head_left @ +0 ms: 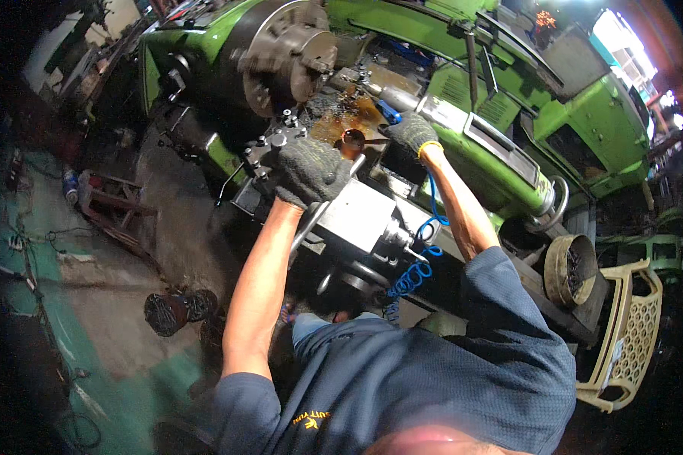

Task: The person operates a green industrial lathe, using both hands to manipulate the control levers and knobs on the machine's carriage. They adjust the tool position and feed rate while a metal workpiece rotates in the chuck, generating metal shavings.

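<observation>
My left hand (311,173), in a dark grey knit glove, is closed around a metal lever bar (309,224) beside the lathe's tool post (278,137). Both ends of the bar show past the glove; the fingers partly hide its middle. In the matching right glove with a yellow cuff, my right hand (412,135) grips a blue air blow gun (388,112) near the tailstock quill (402,98). A coiled blue hose (411,279) hangs below that wrist. Left of the tool post, the lathe chuck (284,57) looks smeared, as if turning.
A small brown round container (352,142) sits on the chip-strewn carriage. The green tailstock (501,163) has a handwheel (552,205). At right are a round tub (569,269) and a beige plastic chair (622,334). Cables (34,277) and a rusty metal stand (118,205) occupy the left floor.
</observation>
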Demonstrator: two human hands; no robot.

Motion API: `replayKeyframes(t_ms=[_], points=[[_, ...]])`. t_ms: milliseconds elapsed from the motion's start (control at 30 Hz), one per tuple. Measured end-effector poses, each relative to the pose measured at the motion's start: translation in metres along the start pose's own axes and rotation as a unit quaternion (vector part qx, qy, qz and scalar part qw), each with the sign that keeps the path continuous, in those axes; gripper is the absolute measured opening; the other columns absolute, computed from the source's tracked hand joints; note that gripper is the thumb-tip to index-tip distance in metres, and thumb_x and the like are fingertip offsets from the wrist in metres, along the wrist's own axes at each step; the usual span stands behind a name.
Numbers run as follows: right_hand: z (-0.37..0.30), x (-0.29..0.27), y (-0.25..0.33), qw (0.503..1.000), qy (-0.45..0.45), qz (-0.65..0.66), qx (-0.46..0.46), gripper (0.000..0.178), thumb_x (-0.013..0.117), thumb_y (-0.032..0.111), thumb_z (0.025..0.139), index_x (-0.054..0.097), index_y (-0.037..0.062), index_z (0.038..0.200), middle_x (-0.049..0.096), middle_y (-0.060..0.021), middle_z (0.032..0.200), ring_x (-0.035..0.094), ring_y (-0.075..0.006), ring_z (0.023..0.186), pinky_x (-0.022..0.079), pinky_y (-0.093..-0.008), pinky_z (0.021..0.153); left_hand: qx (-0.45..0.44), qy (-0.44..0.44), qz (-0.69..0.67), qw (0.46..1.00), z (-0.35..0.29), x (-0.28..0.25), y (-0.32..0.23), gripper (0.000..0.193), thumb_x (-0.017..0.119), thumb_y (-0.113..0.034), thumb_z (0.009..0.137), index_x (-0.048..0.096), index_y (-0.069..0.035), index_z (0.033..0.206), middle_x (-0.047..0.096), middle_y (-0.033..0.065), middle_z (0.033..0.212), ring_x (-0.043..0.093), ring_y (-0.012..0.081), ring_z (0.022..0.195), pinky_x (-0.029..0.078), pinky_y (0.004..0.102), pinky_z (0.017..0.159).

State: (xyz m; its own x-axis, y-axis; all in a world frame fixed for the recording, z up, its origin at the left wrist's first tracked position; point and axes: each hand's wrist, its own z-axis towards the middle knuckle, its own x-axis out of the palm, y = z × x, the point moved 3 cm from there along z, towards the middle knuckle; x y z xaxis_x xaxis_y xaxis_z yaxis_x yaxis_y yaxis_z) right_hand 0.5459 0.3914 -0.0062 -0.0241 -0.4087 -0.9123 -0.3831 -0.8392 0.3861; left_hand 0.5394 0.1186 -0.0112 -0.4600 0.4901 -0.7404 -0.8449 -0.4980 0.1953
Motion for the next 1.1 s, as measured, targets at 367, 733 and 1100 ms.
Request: replayKeyframes(t_ms=[367, 733, 1100], points=[[0.028, -0.011, 0.006, 0.998, -0.019, -0.020, -0.053, 0.065, 0.075, 0.051, 0.080, 0.065, 0.0152, 0.133, 0.070, -0.0196, 0.125, 0.065, -0.0386, 0.117, 0.051, -0.0468, 0.100, 0.009, -0.117, -0.098, 0.988, 0.013, -0.017, -0.005, 0.030, 0.066, -0.035, 0.081, 0.060, -0.014, 0.060, 0.056, 0.0110, 0.059, 0.057, 0.0318, 0.056, 0.041, 0.0487, 0.055], [0.064, 0.005, -0.006, 0.996, -0.034, 0.016, -0.084, 0.055, 0.076, 0.045, 0.078, 0.071, 0.0082, 0.119, 0.073, -0.0215, 0.114, 0.070, -0.0391, 0.104, 0.054, -0.0471, 0.090, -0.005, -0.141, -0.150, 0.979, 0.019, -0.021, -0.005, 0.029, 0.069, -0.034, 0.077, 0.057, -0.015, 0.060, 0.055, 0.0106, 0.060, 0.057, 0.0322, 0.057, 0.043, 0.0473, 0.054], [0.080, 0.010, 0.031, 0.995, 0.040, 0.086, 0.013, 0.044, 0.072, 0.041, 0.080, 0.075, -0.0021, 0.085, 0.069, -0.0152, 0.069, 0.068, -0.0239, 0.056, 0.054, -0.0402, 0.055, -0.061, -0.053, -0.150, 0.985, -0.029, 0.025, 0.015, 0.009, 0.072, -0.018, 0.075, 0.073, -0.013, 0.083, 0.070, 0.0079, 0.082, 0.068, 0.0304, 0.081, 0.054, 0.0465, 0.073]])
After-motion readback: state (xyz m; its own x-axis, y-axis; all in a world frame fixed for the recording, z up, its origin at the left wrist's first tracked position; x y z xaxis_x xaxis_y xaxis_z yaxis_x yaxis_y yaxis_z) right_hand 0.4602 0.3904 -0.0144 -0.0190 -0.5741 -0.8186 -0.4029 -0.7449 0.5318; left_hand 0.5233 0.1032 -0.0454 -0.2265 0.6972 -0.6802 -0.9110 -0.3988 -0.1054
